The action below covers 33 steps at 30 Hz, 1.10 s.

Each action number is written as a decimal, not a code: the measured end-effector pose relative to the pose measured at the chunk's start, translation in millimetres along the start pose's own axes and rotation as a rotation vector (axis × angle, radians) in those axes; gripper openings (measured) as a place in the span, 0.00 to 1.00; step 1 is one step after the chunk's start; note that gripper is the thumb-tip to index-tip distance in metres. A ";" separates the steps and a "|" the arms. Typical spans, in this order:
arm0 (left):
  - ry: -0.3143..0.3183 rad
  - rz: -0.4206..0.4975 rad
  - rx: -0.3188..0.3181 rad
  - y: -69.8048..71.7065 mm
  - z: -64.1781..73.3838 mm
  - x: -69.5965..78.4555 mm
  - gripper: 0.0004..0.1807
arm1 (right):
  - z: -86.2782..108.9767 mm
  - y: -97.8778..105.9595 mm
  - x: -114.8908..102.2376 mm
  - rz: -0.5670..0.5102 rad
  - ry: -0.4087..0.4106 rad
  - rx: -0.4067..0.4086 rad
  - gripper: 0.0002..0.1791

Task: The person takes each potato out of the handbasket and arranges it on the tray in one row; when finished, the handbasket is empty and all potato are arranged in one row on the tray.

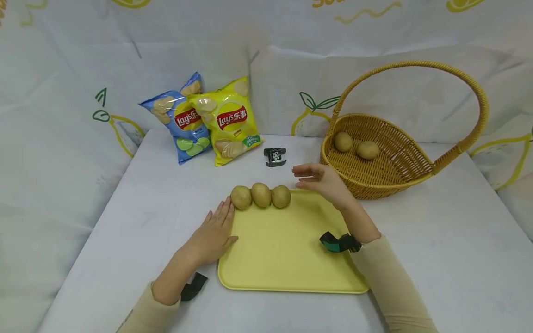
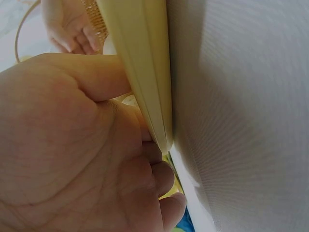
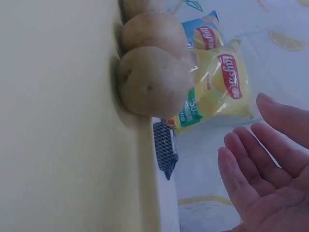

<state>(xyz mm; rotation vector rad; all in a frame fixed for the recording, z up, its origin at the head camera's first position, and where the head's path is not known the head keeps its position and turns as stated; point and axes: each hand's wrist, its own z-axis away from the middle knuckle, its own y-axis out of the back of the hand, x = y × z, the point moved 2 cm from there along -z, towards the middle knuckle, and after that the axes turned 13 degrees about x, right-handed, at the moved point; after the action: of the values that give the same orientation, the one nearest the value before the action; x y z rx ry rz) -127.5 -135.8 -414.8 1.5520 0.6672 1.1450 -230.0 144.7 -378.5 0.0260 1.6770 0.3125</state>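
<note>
Three potatoes stand in a row along the far edge of a yellow tray [image 1: 287,249]: a left potato [image 1: 241,197], a middle potato [image 1: 261,194] and a right potato [image 1: 281,196]. My left hand [image 1: 214,236] lies at the tray's left edge, fingers straight, fingertips by the left potato. In the left wrist view its thumb [image 2: 104,72] touches the tray's rim. My right hand [image 1: 326,185] hovers over the tray's far right corner, apart from the potatoes, its fingers relaxed with nothing in them, as the right wrist view also shows.
A wicker basket [image 1: 399,178] with a tall handle stands at the back right, holding two potatoes [image 1: 368,150]. Behind the tray are a blue chip bag [image 1: 183,122], a yellow chip bag [image 1: 229,122] and a small black item [image 1: 275,157] with white lettering.
</note>
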 end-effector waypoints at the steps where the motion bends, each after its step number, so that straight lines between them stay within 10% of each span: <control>1: 0.000 -0.001 0.000 -0.1 -0.1 0.0 0.40 | -0.5 3.5 -2.0 0.004 0.003 0.012 0.20; 11: 0.001 -0.002 0.001 -1.7 -1.4 -0.9 0.40 | -9.2 44.0 -16.7 0.062 0.081 0.132 0.19; 33: 0.003 -0.003 0.001 1.1 -1.0 1.6 0.40 | -17.1 132.0 -0.5 0.117 -0.095 0.433 0.24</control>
<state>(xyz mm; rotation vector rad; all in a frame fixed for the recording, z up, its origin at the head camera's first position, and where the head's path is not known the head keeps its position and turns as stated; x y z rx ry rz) -127.9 -134.4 -413.2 1.5495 0.6724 1.1449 -268.4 268.2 -347.5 0.4556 1.6243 0.0292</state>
